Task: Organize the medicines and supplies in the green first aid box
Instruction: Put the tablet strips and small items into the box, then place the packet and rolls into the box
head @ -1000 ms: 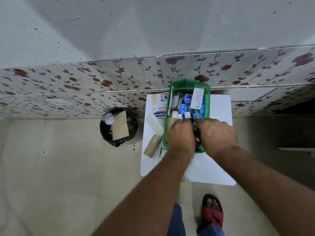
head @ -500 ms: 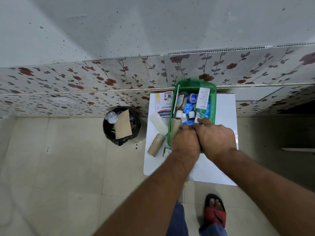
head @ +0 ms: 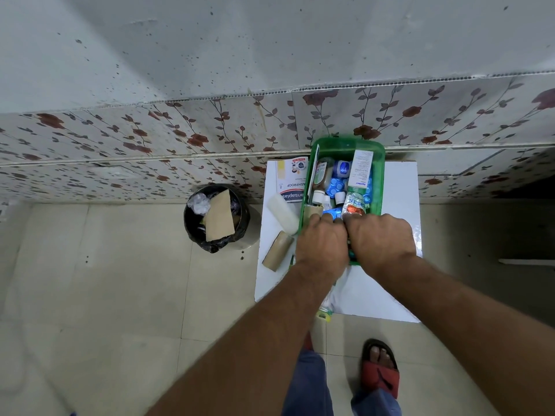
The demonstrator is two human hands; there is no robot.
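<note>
A: Both hands, left hand (head: 322, 240) and right hand (head: 380, 241), curl knuckles-up inside green first aid box (head: 348, 144); what they grasp, cannot tell.
B: Beyond fingertips: one crumpled tube (head: 354, 204), three small white-capped bottles (head: 318, 197).

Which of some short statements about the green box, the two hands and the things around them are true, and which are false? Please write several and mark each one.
1. Both hands, left hand and right hand, are over the near end of the green box. True.
2. The plaster packet lies inside the box. False: it lies on the white table, left of the box.
3. The black bin stands on the floor, left of the table. True.
4. The brown roll is in the bin. False: it lies on the table.
</note>
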